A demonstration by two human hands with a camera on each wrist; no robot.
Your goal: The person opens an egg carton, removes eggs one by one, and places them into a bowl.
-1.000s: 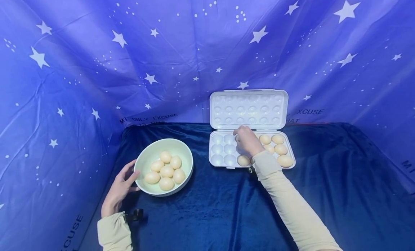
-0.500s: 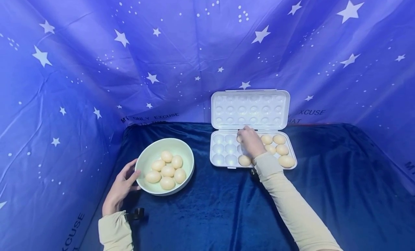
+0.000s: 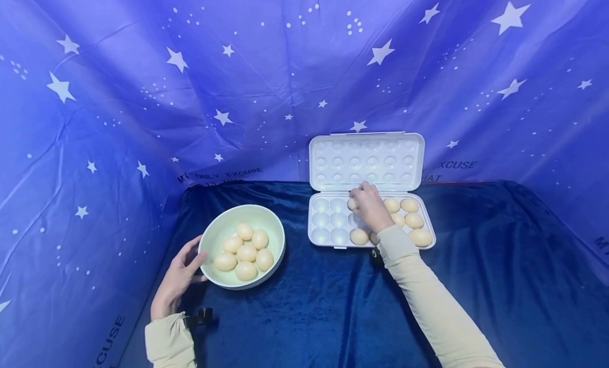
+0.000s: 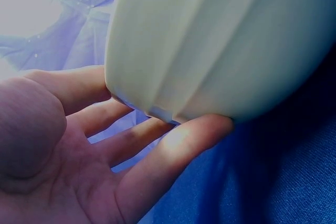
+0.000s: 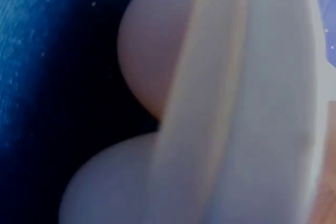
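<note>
My left hand (image 3: 178,270) holds a pale green bowl (image 3: 209,270) by its left side, thumb at the rim and fingers at the outer wall. In the left wrist view, the fingers touch the bowl's underside. Several beige eggs (image 3: 246,253) lie in the bowl. To the right, a white plastic egg carton (image 3: 339,246) stands with its lid raised. Over its back row, my right hand (image 3: 373,209) has bent fingers at an egg (image 3: 352,204) in the third column; the hand partly covers it. The right wrist view shows the carton's rim (image 5: 273,98) up close.
More eggs (image 3: 414,220) fill the right part of the carton; the two left columns hold bare cups (image 3: 321,220). Dark blue velvet cloth (image 3: 304,315) covers the table. A blue star-patterned curtain (image 3: 266,82) hangs behind it.
My right hand has shifted slightly right over the back row, and more of the egg at its fingers shows. My left hand and the bowl have stayed in place.
</note>
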